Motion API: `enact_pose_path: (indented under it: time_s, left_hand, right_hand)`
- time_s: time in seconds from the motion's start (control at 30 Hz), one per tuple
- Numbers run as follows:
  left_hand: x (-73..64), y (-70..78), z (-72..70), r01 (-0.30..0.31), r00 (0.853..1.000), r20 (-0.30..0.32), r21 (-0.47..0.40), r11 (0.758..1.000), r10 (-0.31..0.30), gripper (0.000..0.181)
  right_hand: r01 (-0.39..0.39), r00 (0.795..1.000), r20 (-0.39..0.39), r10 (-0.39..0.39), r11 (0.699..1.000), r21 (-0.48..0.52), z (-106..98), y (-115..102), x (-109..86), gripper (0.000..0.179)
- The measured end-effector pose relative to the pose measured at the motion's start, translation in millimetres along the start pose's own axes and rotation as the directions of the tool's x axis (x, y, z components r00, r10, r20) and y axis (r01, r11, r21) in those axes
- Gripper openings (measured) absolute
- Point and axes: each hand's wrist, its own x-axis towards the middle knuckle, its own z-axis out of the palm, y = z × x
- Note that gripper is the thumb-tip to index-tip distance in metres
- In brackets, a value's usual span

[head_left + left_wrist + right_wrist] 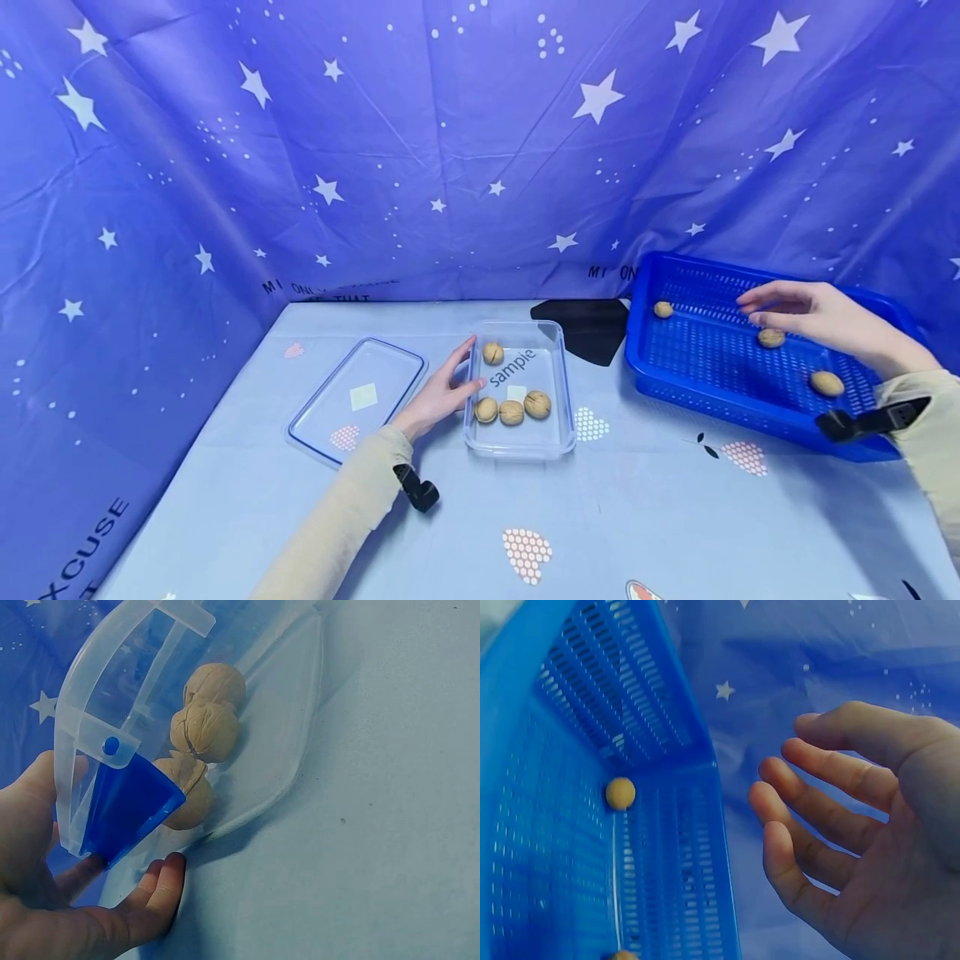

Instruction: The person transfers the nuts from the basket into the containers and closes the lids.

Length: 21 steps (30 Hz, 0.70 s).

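Observation:
A clear plastic food container (553,433) holds several walnuts, one walnut (492,353) at its far left and a row including a larger walnut (537,404) near its front. My left hand (442,390) holds the container's left side, thumb at the rim and fingers along the outer wall. In the left wrist view, part of the container's edge (67,780) lies between thumb and fingers. Over the blue plastic basket (705,396), my right hand (817,317) has loosely bent fingers and holds nothing. Beneath it lies a walnut (771,337); another walnut (827,383) sits nearer the front.
The container's blue-edged clear lid (318,446) lies flat to the left with a pale square label on it. One walnut (663,309) is in the basket's far left corner. A blue star-patterned curtain (442,167) hangs behind the table (420,542).

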Motion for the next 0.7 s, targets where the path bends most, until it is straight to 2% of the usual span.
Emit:
enact_pose_path:
  time_s: [0.07, 0.3, 0.47, 0.7]
  left_hand:
    - [0.0, -0.4, 0.1, 0.005, 1.000, -0.004, 0.007, 1.000, -0.005, 0.077]
    - [0.3, 0.4, 0.0, 0.016, 1.000, -0.010, 0.011, 1.000, -0.016, 0.076]
    - [-0.4, 1.2, -0.4, 0.010, 1.000, -0.006, 0.006, 1.000, -0.010, 0.076]
    - [-1.1, 1.7, -0.6, 0.003, 1.000, 0.000, -0.007, 1.000, -0.003, 0.076]
  right_hand:
    - [-0.010, 1.000, -0.003, 0.010, 1.000, -0.003, -2, 5, -0.5, 0.027]
    - [-0.119, 0.993, -0.009, 0.118, 0.990, -0.073, -11, 21, -0.2, 0.030]
    - [-0.153, 0.988, -0.008, 0.152, 0.986, -0.064, -14, 30, -0.5, 0.026]
    - [-0.206, 0.978, -0.024, 0.205, 0.977, -0.053, -19, 49, -2.4, 0.037]
